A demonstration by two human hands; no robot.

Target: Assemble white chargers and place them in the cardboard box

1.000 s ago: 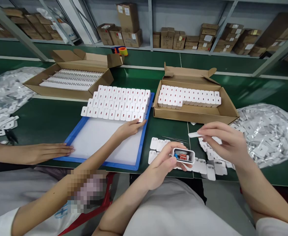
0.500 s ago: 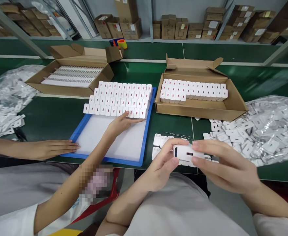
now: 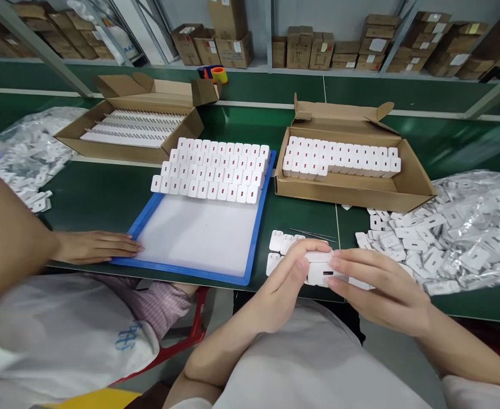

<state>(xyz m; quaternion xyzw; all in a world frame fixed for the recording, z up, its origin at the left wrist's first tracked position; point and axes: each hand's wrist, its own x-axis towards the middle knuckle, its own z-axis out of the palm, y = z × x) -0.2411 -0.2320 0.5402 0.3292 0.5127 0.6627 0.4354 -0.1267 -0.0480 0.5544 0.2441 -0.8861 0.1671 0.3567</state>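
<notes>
Between the fingertips of both hands is a small white plastic casing (image 3: 318, 275) with a dark slot in the face toward me. My left hand (image 3: 280, 291) pinches its left end, thumb in front and fingers over the top. The fingers of my right hand (image 3: 388, 292) close on its right end. Just behind my hands, more white plastic pieces (image 3: 275, 241) lie in rows on the green table, partly hidden by my fingers. A thin pair of tweezers (image 3: 313, 234) lies beyond them.
Right of my hands, loose white plates spill from a clear bag (image 3: 484, 227). An open carton (image 3: 361, 199) holds rows of casings. Left stands a blue-framed tray (image 3: 207, 238) with casings at its back; a co-worker's hand (image 3: 99, 247) rests at its corner. Another carton (image 3: 117, 149) stands behind.
The casing has turned in my fingers, and my right hand has shifted slightly left. The co-worker's arm has drawn back from the tray's casings to the far left.
</notes>
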